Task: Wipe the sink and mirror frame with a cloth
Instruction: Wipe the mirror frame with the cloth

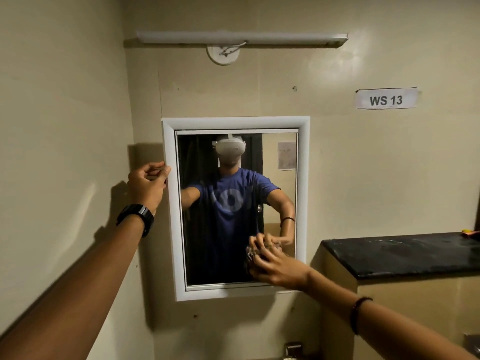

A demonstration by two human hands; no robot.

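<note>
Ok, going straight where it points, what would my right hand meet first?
Probably the glass of the white-framed wall mirror; the right hand grips a crumpled brown cloth seemingly against it.

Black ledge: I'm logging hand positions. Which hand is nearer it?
Right. The right hand, holding the cloth low on the mirror, is just left of the ledge; the left hand holds the frame on its far side.

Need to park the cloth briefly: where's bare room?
The black countertop right of the mirror frame is bare from its near corner up to a small orange thing at its far end. Crowded: the mirror's lower right, where the right hand holds the cloth, and the frame's left edge, pinched by the left hand.
</note>
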